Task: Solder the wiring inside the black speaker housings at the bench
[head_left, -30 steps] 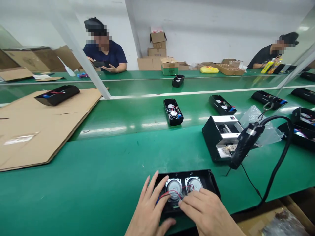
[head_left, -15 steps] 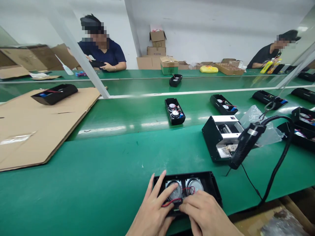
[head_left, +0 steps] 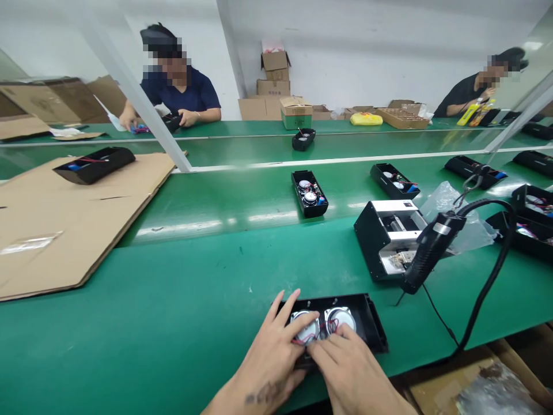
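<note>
Both hands rest close together on an open black speaker case (head_left: 367,323) lying flat on the green counter (head_left: 173,323), right in front of the person. The left hand (head_left: 270,360) has its fingers spread, fingertips lying over the left of two round silver speakers (head_left: 341,316) set side by side in the case. The right hand (head_left: 349,372) is just beside it, touching it, with fingers bent down onto thin red wires (head_left: 330,328) that run between the speakers. Neither hand grips anything whole; they press and pinch at the wires, though exactly what the fingertips hold cannot be told.

The step in hand looks like tucking or seating the wires inside the case. The next move would seem to call for fine fingertip work, keeping the wires low and away from the case's edge.

To the right of the hands and a little farther off hangs a black power screwdriver (head_left: 427,251) on a thick cable, in front of a black and white box (head_left: 384,236). Beyond the hands, more open cases (head_left: 309,193) sit on the counter. Well to the left lies a flat sheet of cardboard (head_left: 64,230). Across the counter, two other people are seated at work
</note>
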### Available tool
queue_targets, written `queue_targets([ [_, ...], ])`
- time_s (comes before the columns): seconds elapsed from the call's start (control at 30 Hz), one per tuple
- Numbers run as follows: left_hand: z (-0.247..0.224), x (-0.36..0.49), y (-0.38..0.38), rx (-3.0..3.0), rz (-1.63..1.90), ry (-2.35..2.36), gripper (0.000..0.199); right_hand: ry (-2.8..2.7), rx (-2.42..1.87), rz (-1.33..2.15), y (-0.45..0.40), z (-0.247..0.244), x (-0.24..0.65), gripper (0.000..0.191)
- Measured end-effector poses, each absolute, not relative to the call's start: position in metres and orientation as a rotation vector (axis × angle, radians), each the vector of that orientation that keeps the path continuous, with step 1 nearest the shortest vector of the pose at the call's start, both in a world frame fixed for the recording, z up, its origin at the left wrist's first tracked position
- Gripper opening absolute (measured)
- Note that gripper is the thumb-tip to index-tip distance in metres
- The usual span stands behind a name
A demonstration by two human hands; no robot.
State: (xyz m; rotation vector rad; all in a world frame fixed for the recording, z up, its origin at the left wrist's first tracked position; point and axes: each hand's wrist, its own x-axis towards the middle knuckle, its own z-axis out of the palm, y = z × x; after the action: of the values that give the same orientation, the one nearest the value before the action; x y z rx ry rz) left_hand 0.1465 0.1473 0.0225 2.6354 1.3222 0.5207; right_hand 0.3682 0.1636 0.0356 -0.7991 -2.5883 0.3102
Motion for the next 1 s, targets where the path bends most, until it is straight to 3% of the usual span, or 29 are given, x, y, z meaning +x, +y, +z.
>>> queue_targets([
  [0.2, 0.064, 0.132, 0.201, 2.273, 0.397, 1.222, 0.024, -2.817, -1.002, 0.704, 0.215, 0.087, 0.358, 0.022],
  [0.47, 0.076, 0.128, 0.228, 2.002, 0.292, 1.16, 0.049, -2.804, -0.993, 0.971, 0.249, 0.104, 0.348, 0.017],
  [0.77, 0.067, 0.127, 0.23, 1.948, 0.339, 1.117, 0.048, -2.879, -0.997, 0.906, 0.25, 0.104, 0.344, 0.017],
  [1.0, 0.062, 0.125, 0.226, 2.032, 0.355, 1.131, 0.043, -2.94, -1.005, 0.776, 0.242, 0.098, 0.347, 0.035],
])
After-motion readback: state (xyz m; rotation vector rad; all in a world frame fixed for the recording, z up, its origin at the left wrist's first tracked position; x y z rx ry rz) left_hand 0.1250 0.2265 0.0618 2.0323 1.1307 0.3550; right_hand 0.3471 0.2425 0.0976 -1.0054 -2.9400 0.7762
